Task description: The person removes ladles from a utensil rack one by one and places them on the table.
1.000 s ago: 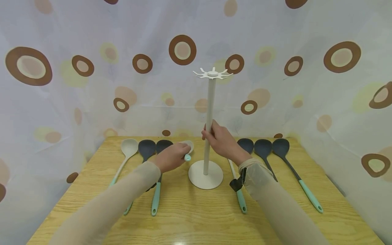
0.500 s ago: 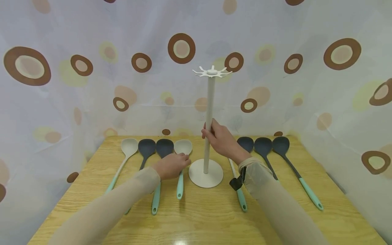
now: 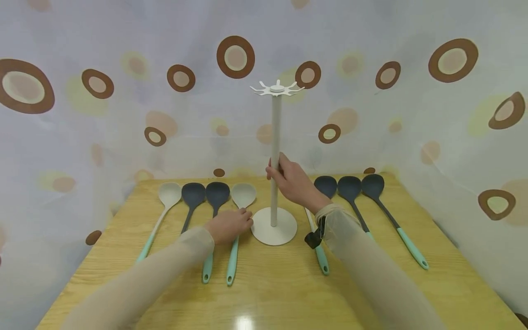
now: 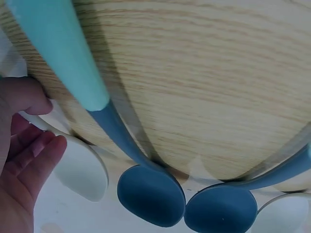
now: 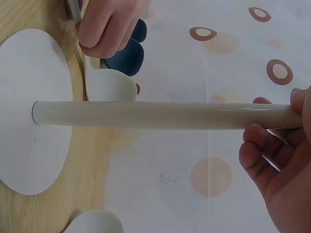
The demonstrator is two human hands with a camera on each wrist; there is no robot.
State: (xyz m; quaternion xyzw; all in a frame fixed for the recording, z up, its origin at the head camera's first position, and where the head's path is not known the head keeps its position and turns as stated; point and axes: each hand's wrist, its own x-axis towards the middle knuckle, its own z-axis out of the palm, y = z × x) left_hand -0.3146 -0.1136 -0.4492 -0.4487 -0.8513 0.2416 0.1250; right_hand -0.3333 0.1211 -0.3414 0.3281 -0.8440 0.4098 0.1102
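Note:
My left hand point(image 3: 229, 225) pinches the neck of a white ladle point(image 3: 244, 195) with a mint handle, which lies on the table left of the stand. In the left wrist view, thumb and fingers meet around its white shaft point(image 4: 36, 121). My right hand point(image 3: 294, 182) grips the pole of a white utensil stand point(image 3: 275, 133) partway up. The stand is upright, its round base point(image 3: 284, 233) on the table and its top ringed with hooks. Right of it, a second white-shafted ladle point(image 3: 321, 260) is partly hidden by my right hand and wrist.
Left of my left hand lie two dark ladles point(image 3: 217, 192) and another white ladle point(image 3: 169, 194). Several dark ladles point(image 3: 372, 185) lie at the right. A patterned curtain point(image 3: 198, 114) hangs behind the wooden table point(image 3: 280, 284).
My left hand has lowered the white ladle, handle swinging down toward the front, until it lies beside the dark ladles. The right hand keeps its grip on the pole; the head view has shifted slightly.

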